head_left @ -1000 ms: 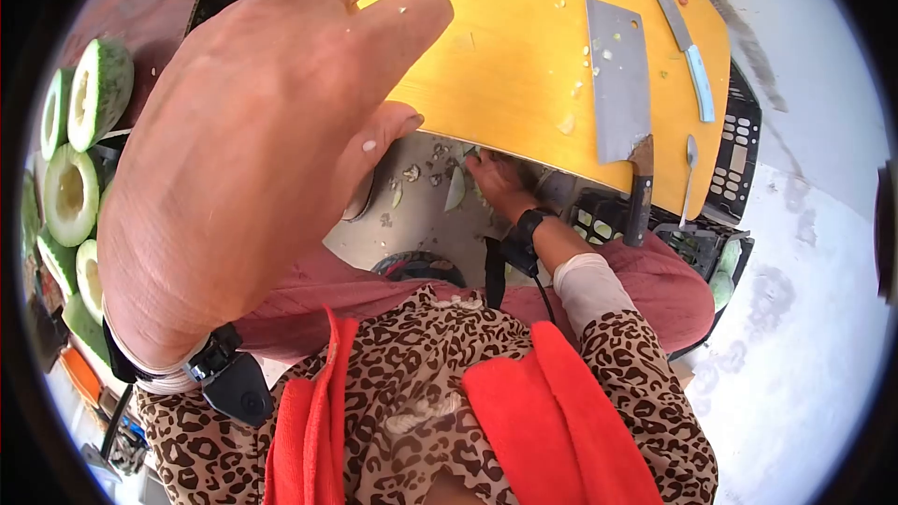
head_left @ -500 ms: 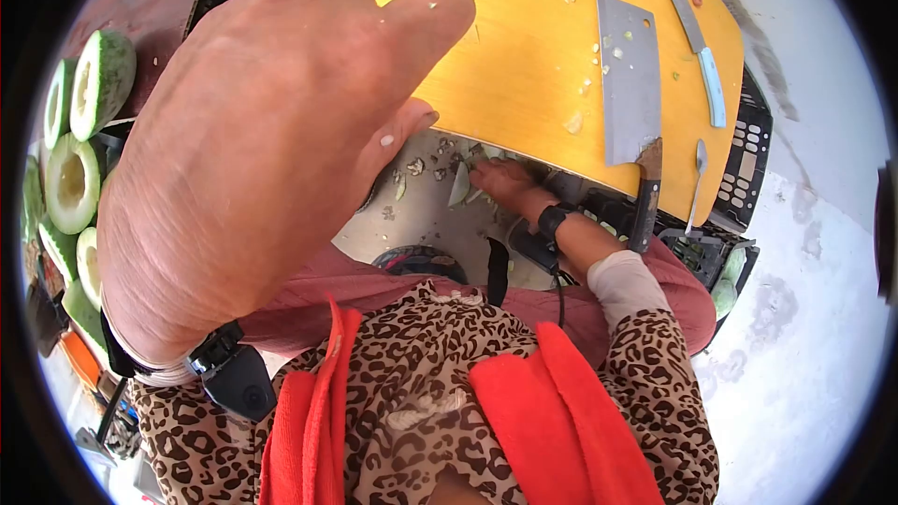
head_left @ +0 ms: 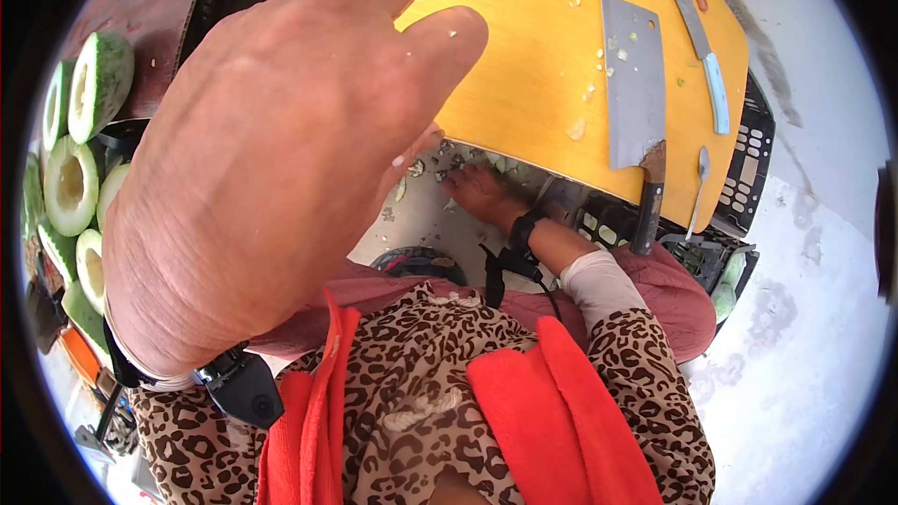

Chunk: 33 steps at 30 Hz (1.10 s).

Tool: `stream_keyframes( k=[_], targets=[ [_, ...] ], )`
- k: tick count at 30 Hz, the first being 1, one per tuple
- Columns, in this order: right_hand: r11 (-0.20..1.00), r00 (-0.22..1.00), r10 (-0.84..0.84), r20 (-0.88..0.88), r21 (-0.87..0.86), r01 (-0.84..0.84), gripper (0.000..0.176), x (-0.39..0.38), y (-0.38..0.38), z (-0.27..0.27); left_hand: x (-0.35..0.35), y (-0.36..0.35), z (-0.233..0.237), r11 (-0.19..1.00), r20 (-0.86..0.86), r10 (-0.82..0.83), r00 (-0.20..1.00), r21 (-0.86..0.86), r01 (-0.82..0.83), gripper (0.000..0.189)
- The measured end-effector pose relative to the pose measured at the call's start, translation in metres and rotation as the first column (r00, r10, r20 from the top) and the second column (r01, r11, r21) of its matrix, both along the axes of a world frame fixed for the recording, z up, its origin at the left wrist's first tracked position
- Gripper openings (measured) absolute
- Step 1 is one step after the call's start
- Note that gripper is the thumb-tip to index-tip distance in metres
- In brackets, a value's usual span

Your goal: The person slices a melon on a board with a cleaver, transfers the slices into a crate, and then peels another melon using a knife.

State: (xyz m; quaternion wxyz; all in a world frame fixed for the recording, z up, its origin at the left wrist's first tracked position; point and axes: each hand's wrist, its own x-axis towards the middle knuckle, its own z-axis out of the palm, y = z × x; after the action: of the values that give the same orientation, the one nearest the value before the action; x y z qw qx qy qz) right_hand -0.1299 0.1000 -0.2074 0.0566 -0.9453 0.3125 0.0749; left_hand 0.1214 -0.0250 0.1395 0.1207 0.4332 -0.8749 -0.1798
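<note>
Close to the camera, my left hand (head_left: 281, 159) is raised in front of the left edge of the yellow board (head_left: 524, 47). Its thumb and fingers are apart, with small pale crumbs stuck on them, and nothing shows in the grip. Low beneath the board's near edge, my right hand (head_left: 482, 194) reaches over pale and green peelings (head_left: 500, 165) on the floor. Its fingers look stretched out and seem to hold nothing. A cleaver (head_left: 636, 84) with a dark handle lies on the board, scraps on its blade, its handle overhanging the near edge.
Right of the cleaver are a long knife (head_left: 716, 93) with a light blue handle and a spoon (head_left: 702, 178). Several halved, hollowed green melons (head_left: 72, 185) are stacked at the left. A black plastic crate (head_left: 748, 154) stands under the board's right side.
My right hand has moved a little left beneath the board; the pale green piece by its fingers no longer shows there. My left hand has shifted slightly right.
</note>
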Motion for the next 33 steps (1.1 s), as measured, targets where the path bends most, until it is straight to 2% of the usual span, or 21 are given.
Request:
stream_keyframes(
  k=[1,4,10,13,16,17,18,20,22,25,27,31,33],
  targets=[
    [0.999,0.997,-0.002,-0.075,0.037,0.005,0.019,0.005,-0.003,0.006,0.0,0.0,0.0,1.0,-0.003,0.002,1.0,0.0,-0.002,0.051],
    [0.993,0.998,-0.05,-0.03,0.102,0.053,0.017,0.005,0.005,-0.011,-0.002,0.0,-0.001,1.0,-0.007,0.017,1.0,0.009,-0.017,0.051],
    [0.996,0.997,-0.061,-0.048,0.062,0.064,0.017,0.004,0.012,-0.024,-0.003,-0.001,0.0,1.0,-0.009,0.014,1.0,0.008,-0.014,0.05],
    [0.993,0.996,-0.045,-0.078,0.104,0.053,0.016,0.007,0.01,-0.021,-0.004,-0.001,-0.002,1.0,-0.01,0.01,1.0,-0.007,-0.01,0.049],
    [0.999,0.998,-0.033,0.06,-0.014,0.034,0.016,0.003,0.012,-0.025,-0.005,0.0,-0.004,1.0,0.001,-0.005,1.0,-0.02,0.005,0.048],
    [0.989,0.989,-0.113,0.1,0.111,0.101,0.016,-0.001,0.014,-0.033,-0.004,0.0,-0.004,0.999,0.0,-0.014,1.0,-0.031,0.014,0.048],
    [0.957,0.972,-0.199,0.128,0.239,0.164,0.017,-0.009,0.02,-0.05,-0.004,-0.001,-0.005,0.998,-0.01,-0.033,0.999,-0.053,0.033,0.048],
    [0.872,0.931,-0.355,0.09,0.391,0.295,0.018,-0.017,0.016,-0.044,-0.004,0.0,-0.005,0.996,-0.014,-0.054,0.998,-0.069,0.053,0.048],
    [0.789,0.879,-0.475,-0.025,0.429,0.439,0.022,-0.019,-0.009,0.0,-0.005,0.002,-0.004,0.997,-0.004,-0.051,0.999,-0.064,0.051,0.048],
    [0.448,0.565,-0.825,-0.021,0.585,0.676,0.033,-0.043,-0.014,-0.031,-0.006,0.002,-0.003,0.996,0.007,-0.048,0.999,-0.076,0.048,0.047],
    [0.425,0.528,-0.847,-0.063,0.516,0.744,0.037,-0.048,-0.013,-0.048,-0.008,0.002,-0.003,0.996,0.025,-0.049,0.998,-0.078,0.051,0.047],
    [0.438,0.487,-0.873,0.035,0.498,0.749,0.043,-0.048,-0.012,-0.062,-0.01,0.002,-0.003,0.997,0.064,-0.037,0.997,-0.06,0.041,0.047],
    [0.379,0.44,-0.898,-0.012,0.49,0.785,0.042,-0.039,-0.016,-0.065,-0.011,0.001,-0.003,0.998,0.082,-0.042,0.996,-0.053,0.046,0.047]
  ],
)
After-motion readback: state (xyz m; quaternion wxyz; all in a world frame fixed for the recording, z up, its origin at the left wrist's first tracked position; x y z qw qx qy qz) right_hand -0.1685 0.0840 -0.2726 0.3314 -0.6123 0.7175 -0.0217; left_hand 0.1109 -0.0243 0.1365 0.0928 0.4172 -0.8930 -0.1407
